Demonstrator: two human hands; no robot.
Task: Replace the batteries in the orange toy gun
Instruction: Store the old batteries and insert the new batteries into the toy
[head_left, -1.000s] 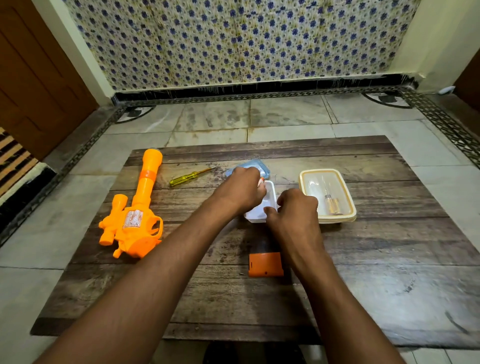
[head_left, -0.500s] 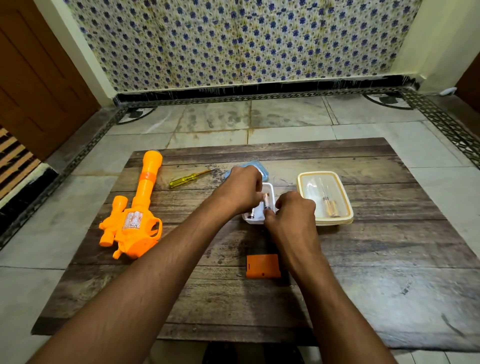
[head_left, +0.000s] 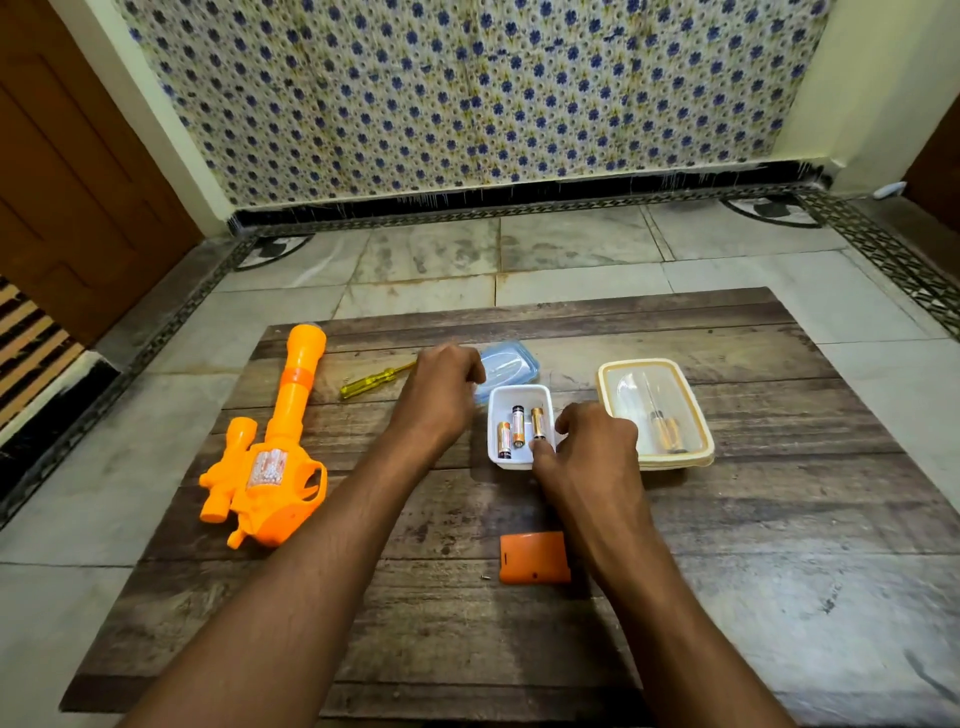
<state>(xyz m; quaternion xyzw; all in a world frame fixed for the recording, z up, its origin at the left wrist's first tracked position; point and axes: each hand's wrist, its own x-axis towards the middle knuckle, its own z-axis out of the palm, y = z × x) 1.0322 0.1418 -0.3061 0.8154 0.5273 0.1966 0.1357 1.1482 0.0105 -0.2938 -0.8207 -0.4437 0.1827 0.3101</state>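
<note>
Batteries (head_left: 518, 432) in white tray (head_left: 519, 397); R hand (head_left: 592, 452) pinches one, L hand (head_left: 441, 395) seemingly curled empty.

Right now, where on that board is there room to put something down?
Bare wood lies right of the orange cover, below the yellow-rimmed box, and behind the containers. Crowded: around the white tray, where both hands work.
</note>
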